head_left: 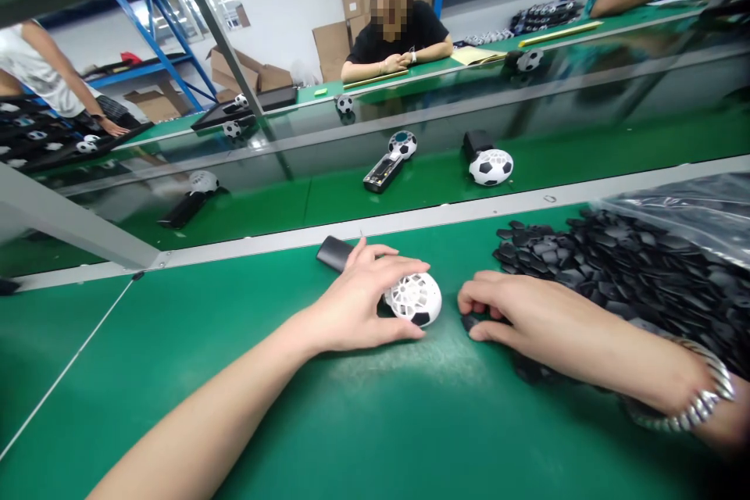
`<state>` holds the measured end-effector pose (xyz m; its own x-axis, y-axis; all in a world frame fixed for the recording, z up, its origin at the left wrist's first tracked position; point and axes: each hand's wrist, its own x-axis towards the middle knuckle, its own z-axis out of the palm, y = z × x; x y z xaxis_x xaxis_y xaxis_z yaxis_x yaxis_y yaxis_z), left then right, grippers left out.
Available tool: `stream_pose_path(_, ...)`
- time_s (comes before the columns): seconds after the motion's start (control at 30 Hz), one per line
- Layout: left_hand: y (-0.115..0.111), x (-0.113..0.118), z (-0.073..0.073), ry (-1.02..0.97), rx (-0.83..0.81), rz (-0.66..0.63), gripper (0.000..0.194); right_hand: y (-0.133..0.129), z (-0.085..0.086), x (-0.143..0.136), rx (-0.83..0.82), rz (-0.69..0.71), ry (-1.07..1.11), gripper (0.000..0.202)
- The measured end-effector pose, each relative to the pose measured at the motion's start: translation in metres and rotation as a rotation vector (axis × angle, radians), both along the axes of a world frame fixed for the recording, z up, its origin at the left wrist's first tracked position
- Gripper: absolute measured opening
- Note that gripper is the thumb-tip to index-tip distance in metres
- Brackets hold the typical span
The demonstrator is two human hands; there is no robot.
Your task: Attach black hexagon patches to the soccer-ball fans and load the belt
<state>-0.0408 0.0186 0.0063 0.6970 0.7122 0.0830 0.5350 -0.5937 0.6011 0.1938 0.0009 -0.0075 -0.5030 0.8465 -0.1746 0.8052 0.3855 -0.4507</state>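
Note:
My left hand (366,297) grips a handheld fan (417,298) with a white soccer-ball head, its thumb and fingers around the head. The fan's black handle (333,251) sticks out behind the hand, towards the back of the green table. Part of the head has black patches, and open lattice shows on its upper face. To the right of the fan, apart from it, my right hand (498,308) pinches a small black plastic piece (469,322) just over the table. Behind and under the right forearm spreads a pile of black plastic pieces (633,273).
Beyond a metal rail (281,233) runs a green conveyor belt (281,199) carrying several soccer-ball fans, one an opened fan (387,164). A clear plastic bag (691,207) lies by the pile. A co-worker (398,31) sits opposite. A metal post (76,215) stands at left.

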Motion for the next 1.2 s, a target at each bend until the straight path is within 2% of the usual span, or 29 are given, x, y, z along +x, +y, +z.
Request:
stream_pose_path(0.1, -0.006, -0.002, 0.008, 0.09, -0.08, -0.028, 0.062, 0.001, -0.002, 0.002, -0.008, 0.044, 0.041, 0.011)
stream_pose_path(0.27, -0.018, 0.005, 0.004, 0.07, -0.139, 0.129, 0.064, -0.001, 0.003, -0.003, -0.01, 0.049, 0.085, 0.012)
stream_pose_path(0.37, -0.013, 0.005, 0.001, 0.013, -0.145, 0.075, 0.059, -0.004, 0.009, -0.006, -0.044, 0.058, 0.203, 0.01)
stream_pose_path(0.47, -0.002, -0.001, 0.003, -0.03, -0.158, 0.005, 0.059, -0.006, 0.013, -0.008, -0.1, 0.009, 0.32, 0.01)
stream_pose_path(0.53, 0.003, -0.004, 0.003, -0.049, -0.171, -0.008, 0.06, -0.006, 0.013, -0.009, -0.043, 0.011, 0.38, 0.014)
stream_pose_path(0.67, 0.002, 0.0, -0.002, -0.107, -0.165, 0.011, 0.055, -0.007, 0.011, -0.012, 0.184, 0.096, 0.418, 0.019)
stream_pose_path(0.73, -0.001, 0.006, -0.005, -0.127, -0.146, 0.006, 0.049, -0.008, 0.01, -0.014, 0.199, 0.111, 0.44, 0.019)
stream_pose_path(0.87, -0.004, 0.012, -0.006, -0.127, -0.13, -0.017, 0.048, -0.011, 0.01, -0.02, 0.143, 0.044, 0.477, 0.012)
stream_pose_path(1.07, -0.007, 0.014, -0.008, -0.124, -0.169, 0.065, 0.062, -0.007, 0.004, -0.032, 0.046, -0.075, 0.618, 0.011)
stream_pose_path(1.2, -0.008, 0.017, -0.007, -0.141, -0.13, 0.06, 0.053, -0.001, -0.003, -0.035, 0.002, -0.133, 0.678, 0.011)
